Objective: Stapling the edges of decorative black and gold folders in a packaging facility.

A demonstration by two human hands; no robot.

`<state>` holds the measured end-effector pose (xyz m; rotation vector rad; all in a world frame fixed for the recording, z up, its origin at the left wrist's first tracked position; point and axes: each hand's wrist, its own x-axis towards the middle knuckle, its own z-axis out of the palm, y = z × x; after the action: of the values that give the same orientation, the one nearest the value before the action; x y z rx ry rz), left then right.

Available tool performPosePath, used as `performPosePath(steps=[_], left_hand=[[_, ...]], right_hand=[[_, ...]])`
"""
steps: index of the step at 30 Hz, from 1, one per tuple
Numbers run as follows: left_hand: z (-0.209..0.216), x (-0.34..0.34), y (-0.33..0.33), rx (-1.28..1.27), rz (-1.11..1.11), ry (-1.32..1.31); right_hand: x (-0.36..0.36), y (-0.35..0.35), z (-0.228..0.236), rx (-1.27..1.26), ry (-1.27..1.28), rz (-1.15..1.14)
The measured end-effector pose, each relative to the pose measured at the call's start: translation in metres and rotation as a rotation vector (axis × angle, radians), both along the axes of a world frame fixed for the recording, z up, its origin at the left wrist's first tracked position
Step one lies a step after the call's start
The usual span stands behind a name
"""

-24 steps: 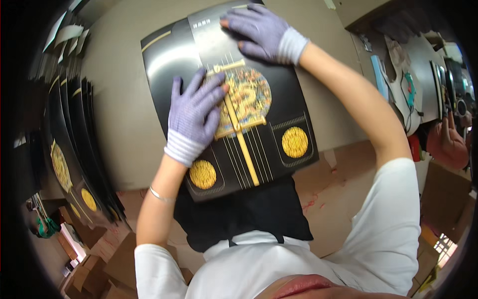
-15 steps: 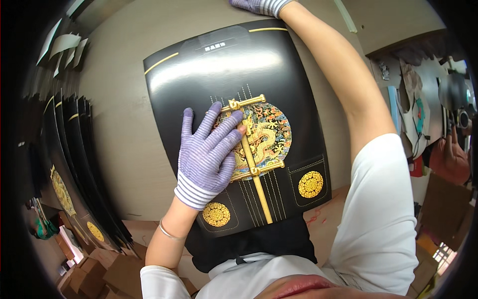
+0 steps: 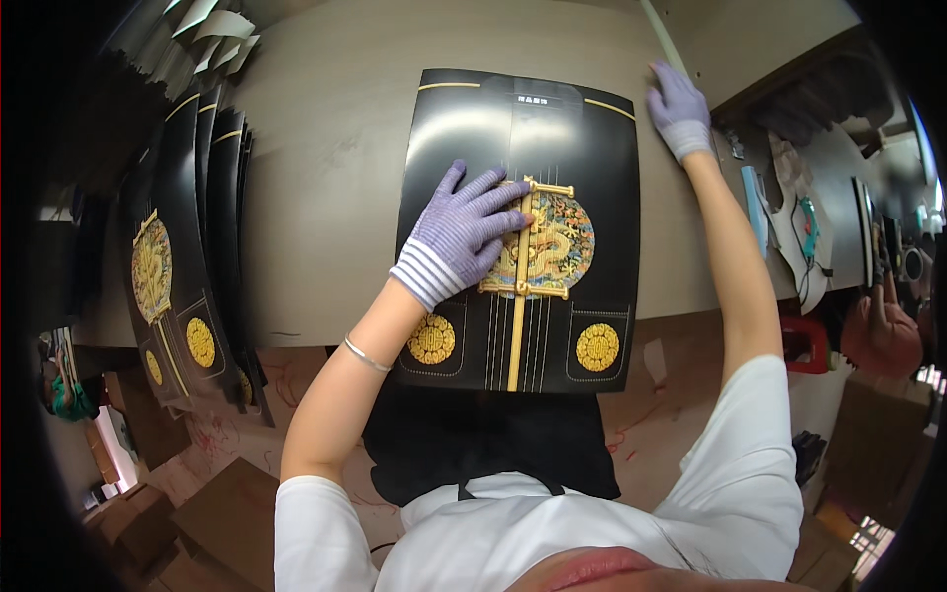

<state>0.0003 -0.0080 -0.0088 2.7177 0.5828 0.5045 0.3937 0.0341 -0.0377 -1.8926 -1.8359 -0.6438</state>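
Observation:
A flat, glossy black panel (image 3: 523,128), printed like a jacket with gold trim and a round dragon picture, lies on the table and juts past its near edge. My left hand (image 3: 459,237), in a purple-striped glove, rests open on the panel, fingers spread across the left of the dragon picture. Part of that picture is hidden under it. My right hand (image 3: 679,111), in a matching glove, is beyond the panel's right edge, apart from it. Its fingers stretch toward a narrow pale strip (image 3: 663,35), and nothing shows in its grasp.
Several similar black panels (image 3: 182,247) stand in a stack at the left, with white paper pieces (image 3: 222,35) behind. The table (image 3: 316,197) has a near edge below my left arm. Cardboard boxes (image 3: 232,513) lie on the floor. A blue-green tool (image 3: 811,229) lies at right.
The panel has turned straighter and sits further right in view, as the view itself has shifted. My left hand stays on it. My right hand has come from the far side to its right.

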Motion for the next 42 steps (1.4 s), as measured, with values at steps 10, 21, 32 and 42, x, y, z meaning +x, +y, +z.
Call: performPosePath(steps=[10, 21, 32, 42], left_hand=[[-0.002, -0.007, -0.002, 0.093, 0.087, -0.056], [-0.011, -0.156, -0.135, -0.479, 0.99, -0.473], [-0.008, -0.084, -0.183, -1.52, 0.636, -0.356], [0.001, -0.045, -0.204, -1.592, 0.619, -0.391]], right_hand=[[0.024, -0.203, 0.063, -0.714, 0.167, -0.897], [0.09, -0.227, 0.077, -0.536, 0.239, -0.623], [-0.204, -0.368, 0.078, -0.841, 1.725, 0.126], [-0.281, -0.386, 0.033, -0.841, 1.625, -0.044]])
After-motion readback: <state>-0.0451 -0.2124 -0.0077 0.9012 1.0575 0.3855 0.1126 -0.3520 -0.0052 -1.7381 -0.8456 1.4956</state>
